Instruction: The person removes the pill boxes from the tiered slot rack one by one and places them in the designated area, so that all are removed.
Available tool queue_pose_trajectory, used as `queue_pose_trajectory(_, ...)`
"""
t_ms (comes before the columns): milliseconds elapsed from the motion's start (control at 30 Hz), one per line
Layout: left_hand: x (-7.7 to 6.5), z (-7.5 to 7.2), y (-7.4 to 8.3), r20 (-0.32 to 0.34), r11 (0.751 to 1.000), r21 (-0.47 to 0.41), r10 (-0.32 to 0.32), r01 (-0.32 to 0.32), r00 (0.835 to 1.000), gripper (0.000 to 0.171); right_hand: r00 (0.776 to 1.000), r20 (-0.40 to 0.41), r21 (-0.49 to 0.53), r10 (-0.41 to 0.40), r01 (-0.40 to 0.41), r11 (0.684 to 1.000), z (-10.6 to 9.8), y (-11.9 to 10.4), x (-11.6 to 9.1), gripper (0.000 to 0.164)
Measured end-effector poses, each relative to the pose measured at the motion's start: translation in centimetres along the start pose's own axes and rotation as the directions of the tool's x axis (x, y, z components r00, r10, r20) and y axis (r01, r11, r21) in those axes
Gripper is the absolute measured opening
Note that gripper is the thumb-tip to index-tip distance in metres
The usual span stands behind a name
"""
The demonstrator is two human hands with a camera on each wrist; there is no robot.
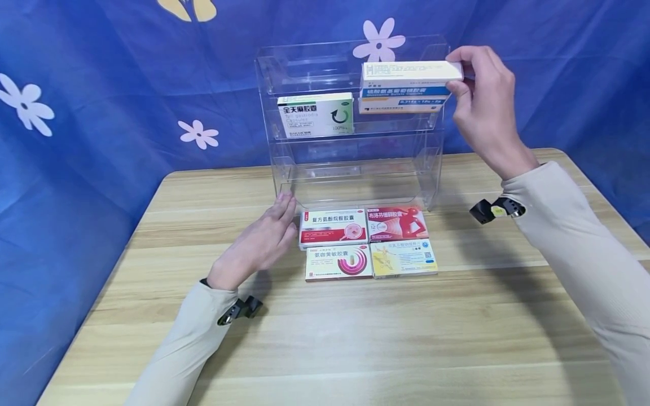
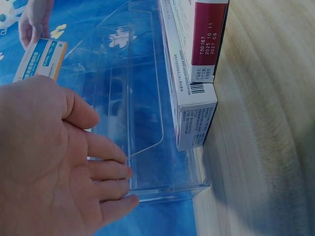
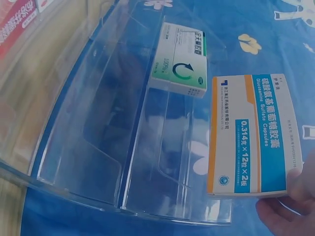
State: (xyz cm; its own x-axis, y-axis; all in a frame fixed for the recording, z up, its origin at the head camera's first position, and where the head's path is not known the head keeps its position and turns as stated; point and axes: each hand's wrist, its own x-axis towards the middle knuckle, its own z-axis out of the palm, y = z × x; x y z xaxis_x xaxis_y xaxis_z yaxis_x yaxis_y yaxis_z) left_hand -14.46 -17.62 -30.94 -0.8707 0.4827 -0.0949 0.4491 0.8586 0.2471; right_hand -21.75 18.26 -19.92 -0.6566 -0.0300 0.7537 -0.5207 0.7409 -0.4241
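Observation:
My right hand (image 1: 484,107) pinches the right end of a white, blue and orange medicine box (image 1: 401,93) between thumb and fingers. The box is at the upper tier of a clear plastic display rack (image 1: 355,140), on its right side; the right wrist view shows its printed front (image 3: 251,132). To its left, a white and green medicine box (image 1: 316,117) leans in the same tier. My left hand (image 1: 261,239) has its fingers extended near the rack's lower left corner and holds nothing; whether the fingertips touch the rack, I cannot tell.
Before the rack, several medicine boxes lie flat on the wooden table (image 1: 325,338): a red and white one (image 1: 332,228), a red one (image 1: 398,223), one with a pink ring (image 1: 338,262) and a yellow and white one (image 1: 404,258). Behind hangs a blue flowered cloth (image 1: 127,101).

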Motion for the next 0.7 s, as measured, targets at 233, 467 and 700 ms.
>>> queue_pose_trajectory(233,0.0,0.0,0.0,-0.008,1.0,-0.002,0.01,-0.01,1.0,0.06,0.999,0.018,0.015,0.027,-0.027,1.0,-0.8,-0.2,-1.7,0.024)
queue_pose_trajectory(467,0.0,-0.1,0.0,-0.007,1.0,0.008,0.011,-0.011,1.0,0.06,0.981,0.086,0.083,0.175,-0.182,0.98,-1.9,-0.7,-3.1,0.026)
queue_pose_trajectory(700,0.0,-0.1,0.2,-0.006,1.0,0.003,0.01,-0.01,1.0,0.059,0.97,0.123,0.084,0.212,-0.222,0.971,-2.8,-1.2,-4.4,0.026)
